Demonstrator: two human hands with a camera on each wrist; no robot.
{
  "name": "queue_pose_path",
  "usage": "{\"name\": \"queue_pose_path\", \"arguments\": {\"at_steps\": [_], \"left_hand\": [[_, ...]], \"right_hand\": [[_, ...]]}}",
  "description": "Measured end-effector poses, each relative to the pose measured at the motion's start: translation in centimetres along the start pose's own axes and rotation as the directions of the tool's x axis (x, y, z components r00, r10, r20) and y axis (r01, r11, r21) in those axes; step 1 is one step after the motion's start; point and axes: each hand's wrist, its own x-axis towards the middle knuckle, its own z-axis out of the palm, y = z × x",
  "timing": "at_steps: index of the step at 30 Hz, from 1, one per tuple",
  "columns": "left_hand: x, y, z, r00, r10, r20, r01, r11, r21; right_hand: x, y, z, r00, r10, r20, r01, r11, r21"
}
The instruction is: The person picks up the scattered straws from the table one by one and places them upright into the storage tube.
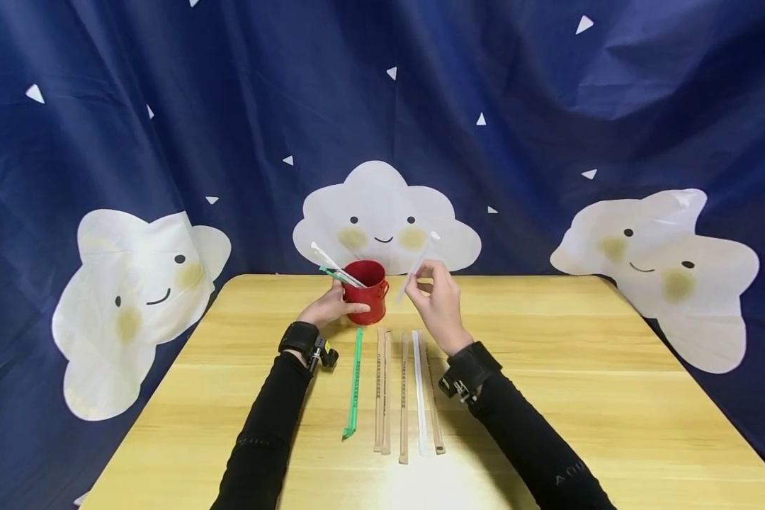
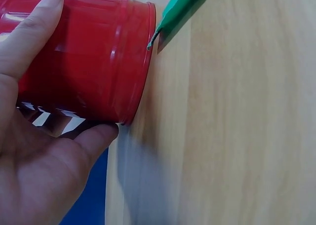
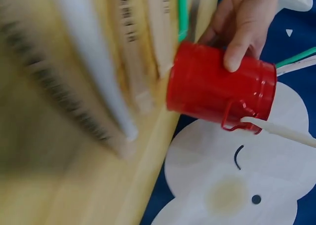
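Observation:
My left hand (image 1: 329, 306) grips a small red metal bucket (image 1: 372, 300) by its side, thumb across the front, near the table's back edge. Out of the bucket, leaning left, stick a white wrapped straw (image 1: 327, 256) and a green wrapped straw (image 1: 333, 273). Just right of the bucket, my right hand (image 1: 440, 301) pinches another white wrapped straw (image 1: 426, 251) between thumb and fingers, holding it tilted in the air. In the right wrist view this straw's lower end (image 3: 261, 124) overlaps the bucket's side handle (image 3: 229, 114); whether they touch, I cannot tell.
Between the forearms lie a green wrapped straw (image 1: 355, 382), several brown paper-wrapped straws (image 1: 404, 404) and a white one (image 1: 420, 397), roughly side by side on the wooden table (image 1: 548, 368). Behind the table hangs a dark blue curtain (image 1: 516, 71) with cloud faces.

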Motion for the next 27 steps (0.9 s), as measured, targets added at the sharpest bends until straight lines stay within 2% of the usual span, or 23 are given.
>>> {"name": "queue_pose_path", "arguments": {"at_steps": [4, 8, 12, 18, 25, 27], "left_hand": [[-0.1, 0.2, 0.0, 1.000, 0.012, 0.004, -0.012, 1.000, -0.003], [-0.2, 0.3, -0.1, 1.000, 0.003, 0.001, -0.003, 1.000, 0.001], [0.0, 0.3, -0.2, 1.000, 0.012, -0.003, -0.012, 1.000, 0.008], [0.3, 0.0, -0.1, 1.000, 0.030, -0.002, -0.030, 0.999, 0.017], [0.3, 0.0, -0.1, 1.000, 0.008, -0.006, -0.008, 0.999, 0.039], [0.3, 0.1, 0.0, 1.000, 0.012, -0.003, -0.012, 0.999, 0.038]], "right_hand": [[1.0, -0.5, 1.3, 0.993, -0.115, -0.018, 0.115, 0.993, 0.019], [1.7, -0.7, 2.4, 0.984, -0.177, -0.021, 0.178, 0.983, 0.037], [2.2, -0.6, 3.3, 0.985, -0.174, 0.019, 0.173, 0.984, 0.044], [2.4, 0.0, 4.4, 0.979, -0.157, 0.133, 0.153, 0.988, 0.036], [2.2, 0.5, 5.8, 0.951, -0.142, 0.274, 0.181, 0.976, -0.124], [2.2, 0.5, 6.1, 0.942, -0.129, 0.310, 0.180, 0.973, -0.143]]}}
